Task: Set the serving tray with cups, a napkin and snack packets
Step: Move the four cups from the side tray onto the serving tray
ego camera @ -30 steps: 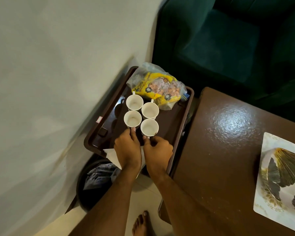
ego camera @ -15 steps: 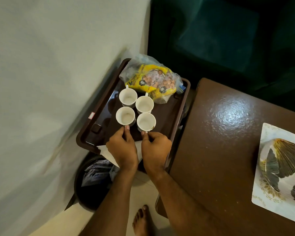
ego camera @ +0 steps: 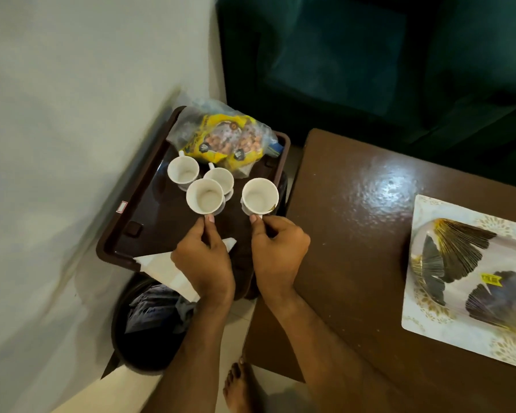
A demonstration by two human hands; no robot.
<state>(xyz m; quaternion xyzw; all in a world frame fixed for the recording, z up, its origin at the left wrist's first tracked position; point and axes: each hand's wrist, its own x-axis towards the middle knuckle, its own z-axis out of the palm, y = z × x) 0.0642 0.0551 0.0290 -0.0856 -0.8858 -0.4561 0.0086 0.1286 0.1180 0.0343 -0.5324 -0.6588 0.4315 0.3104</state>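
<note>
A dark brown serving tray (ego camera: 122,231) stands beside the wall. Yellow snack packets in clear plastic (ego camera: 225,138) lie at its far end. Two white cups (ego camera: 183,170) (ego camera: 221,177) stand on the tray in front of the packets. My left hand (ego camera: 204,260) grips the handle of a third white cup (ego camera: 205,196), held above the tray. My right hand (ego camera: 276,248) grips the handle of a fourth white cup (ego camera: 259,195), held near the tray's right rim. A white napkin (ego camera: 164,268) hangs over the tray's near edge, partly under my left hand.
A glossy brown table (ego camera: 355,234) is right of the tray, with a white patterned tray (ego camera: 423,317) of dark fan-shaped items on it. A black bin (ego camera: 137,347) with wrappers sits below the tray. Green sofa (ego camera: 370,55) behind; my bare foot (ego camera: 239,386) on the floor.
Both hands have taken the two nearest cups by their handles and lifted them. The right cup has moved right, away from the group toward the table.
</note>
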